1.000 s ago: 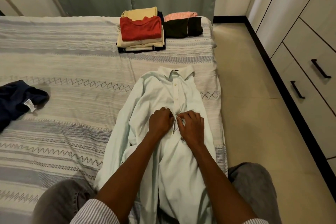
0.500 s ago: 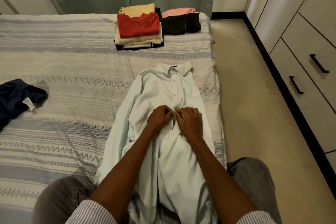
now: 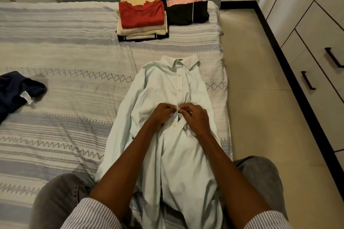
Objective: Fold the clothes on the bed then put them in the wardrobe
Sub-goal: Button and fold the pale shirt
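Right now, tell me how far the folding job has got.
Done: two folded stacks sit at the far end of the bed, one topped by a red top, one by a black garment. In hand: left hand and right hand pinch the pale shirt at its buttons. Left: the navy garment, then the wardrobe.

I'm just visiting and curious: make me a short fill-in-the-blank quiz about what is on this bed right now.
1. Both hands, left hand and right hand, pinch the front of the pale ____.
2. The top garment of the taller folded stack is ____ in colour.
3. The crumpled garment at the bed's left edge is dark ____.

Missing words: shirt; red; blue
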Demonstrator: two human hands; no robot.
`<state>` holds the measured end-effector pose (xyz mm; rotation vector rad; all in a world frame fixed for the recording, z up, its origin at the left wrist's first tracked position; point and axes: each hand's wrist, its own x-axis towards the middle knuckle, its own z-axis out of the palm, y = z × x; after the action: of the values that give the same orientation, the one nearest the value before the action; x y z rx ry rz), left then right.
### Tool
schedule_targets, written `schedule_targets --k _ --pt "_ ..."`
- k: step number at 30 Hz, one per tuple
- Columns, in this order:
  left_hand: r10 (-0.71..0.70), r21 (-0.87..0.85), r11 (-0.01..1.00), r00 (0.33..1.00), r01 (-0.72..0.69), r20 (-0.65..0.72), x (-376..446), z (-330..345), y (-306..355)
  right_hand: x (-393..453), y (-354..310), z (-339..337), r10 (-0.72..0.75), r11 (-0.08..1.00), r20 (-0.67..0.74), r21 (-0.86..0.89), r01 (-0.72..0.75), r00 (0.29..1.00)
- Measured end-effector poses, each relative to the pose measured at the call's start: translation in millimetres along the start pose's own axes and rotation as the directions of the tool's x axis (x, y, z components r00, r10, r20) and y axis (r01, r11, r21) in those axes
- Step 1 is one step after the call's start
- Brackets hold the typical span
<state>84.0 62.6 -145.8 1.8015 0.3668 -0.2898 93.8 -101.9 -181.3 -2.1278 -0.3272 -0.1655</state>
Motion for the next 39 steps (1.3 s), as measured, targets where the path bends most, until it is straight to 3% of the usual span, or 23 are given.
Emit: schedule_targets --k 6,12,20,28,36,39 --pt "-0.073 -0.146 0.987 0.994 0.06 -0.085 -4.8 5.5 -1.6 -9.0 0.6 9.7 -0.043 0.988 -0.049 -0.148 0.035 0.998" --pt "-0.003 -0.044 0.999 0.996 -0.001 -0.09 -6.0 10.2 -4.0 -12.3 3.4 12.4 -0.07 0.973 -0.089 -0.226 0.049 0.994" --pt "-0.011 -0.098 0.995 0.997 0.004 -0.071 -6.1 12.9 -6.8 -8.5 13.1 12.6 -0.038 0.993 -0.023 -0.115 0.035 0.999" --pt "-0.027 0.073 0.997 0.995 0.034 -0.1 -14.3 15.1 -2.1 -8.7 10.8 12.3 -0.016 0.992 0.018 -0.129 0.018 1.0" --pt "-0.14 -0.071 0.989 0.984 0.133 -0.113 -16.9 12.0 2.8 -9.0 8.1 5.8 0.039 0.997 0.073 0.063 -0.044 0.997" --pt "-0.182 -0.113 0.978 0.98 0.173 -0.076 -23.7 13.8 8.1 -10.5 4.0 -0.8 0.021 0.999 0.038 0.041 -0.023 0.999"
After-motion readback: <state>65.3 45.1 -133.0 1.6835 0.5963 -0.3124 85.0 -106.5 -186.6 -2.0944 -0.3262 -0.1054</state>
